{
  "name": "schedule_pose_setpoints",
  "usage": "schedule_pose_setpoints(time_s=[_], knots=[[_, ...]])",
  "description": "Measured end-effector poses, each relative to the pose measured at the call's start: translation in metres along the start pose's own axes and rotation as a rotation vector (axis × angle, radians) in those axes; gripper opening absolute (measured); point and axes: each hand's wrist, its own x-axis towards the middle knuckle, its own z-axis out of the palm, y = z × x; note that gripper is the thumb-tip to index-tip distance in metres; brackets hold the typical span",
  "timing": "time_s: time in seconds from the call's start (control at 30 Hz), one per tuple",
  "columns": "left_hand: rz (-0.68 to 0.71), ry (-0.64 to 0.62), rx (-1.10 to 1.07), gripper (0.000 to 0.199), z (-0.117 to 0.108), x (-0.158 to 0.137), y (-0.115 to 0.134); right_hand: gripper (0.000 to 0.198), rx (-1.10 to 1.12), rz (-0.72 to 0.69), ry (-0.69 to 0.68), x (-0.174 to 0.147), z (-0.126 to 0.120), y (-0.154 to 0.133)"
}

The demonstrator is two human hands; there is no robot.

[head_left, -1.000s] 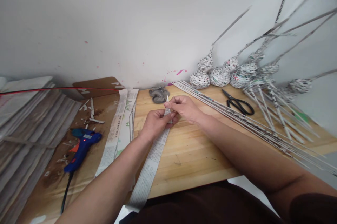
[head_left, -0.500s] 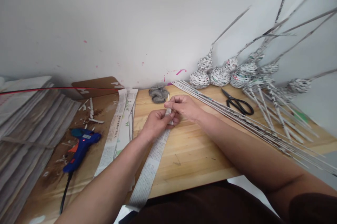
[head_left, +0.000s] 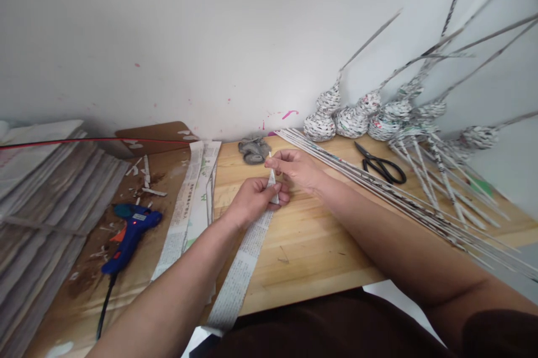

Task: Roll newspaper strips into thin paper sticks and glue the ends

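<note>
A long newspaper strip [head_left: 240,277] slants up from the table's front edge to my hands, its far end rolled to a narrow white tip. My left hand [head_left: 257,199] is closed on the strip, thumb on top, just below the rolled part. With thumb and fingers, my right hand [head_left: 293,167] pinches the rolled end, the tip poking out above. Behind my hands lies a crumpled grey cloth [head_left: 254,150]. To the left is a pile of flat newspaper strips [head_left: 179,218], partly covered by my left forearm.
A blue glue gun [head_left: 131,235] lies on the stained board beside paper scraps. Stacked newspaper [head_left: 42,235] fills the far left. Thin paper rolls [head_left: 370,184] run along the right, near black scissors [head_left: 380,164]. Woven paper gourds [head_left: 320,125] with long stalks stand against the wall.
My left fingers have loosened slightly, and more of the strip's folded, pointed part shows between my hands. Both hands stay in nearly the same place.
</note>
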Motion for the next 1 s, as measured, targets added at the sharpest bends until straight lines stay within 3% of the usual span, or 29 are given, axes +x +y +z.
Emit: schedule_pose_setpoints(time_s=[0.27, 0.33, 0.5, 0.87, 1.0], knots=[[0.009, -0.054, 0.006, 0.035, 0.0009, -0.0012, -0.0005, 0.045, 0.020, -0.058, 0.103, 0.0006, 0.0005, -0.0003], [0.004, -0.064, -0.014, 0.036, 0.0005, -0.0012, 0.0001, 0.043, 0.020, -0.046, 0.073, 0.0006, -0.0012, -0.0004], [0.006, -0.044, -0.058, 0.039, -0.0012, -0.0008, 0.0011, 0.037, 0.004, 0.083, -0.197, 0.0007, -0.0087, -0.0007], [0.006, -0.081, -0.028, 0.040, 0.0011, -0.0021, 0.0010, 0.043, 0.093, 0.080, -0.030, -0.0010, -0.0029, 0.0020], [0.010, -0.083, -0.041, 0.040, 0.0000, -0.0017, 0.0017, 0.038, 0.044, 0.123, -0.146, -0.0016, -0.0078, -0.0013]])
